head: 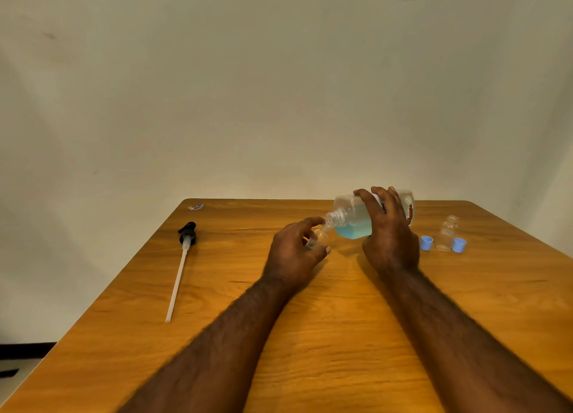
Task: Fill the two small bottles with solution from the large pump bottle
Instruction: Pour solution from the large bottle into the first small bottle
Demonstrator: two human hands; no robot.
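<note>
First fill in hand: right hand (pixel 387 235) grips tilted pump bottle (pixel 353 221), left hand (pixel 294 254) pinches small bottle (pixel 321 234), mouths seemingly touching. Next calls for a slow, steady tilt.

No text can be read; print on the bottle (pixel 350 214) and on the sticker (pixel 196 207) is too blurred.
</note>
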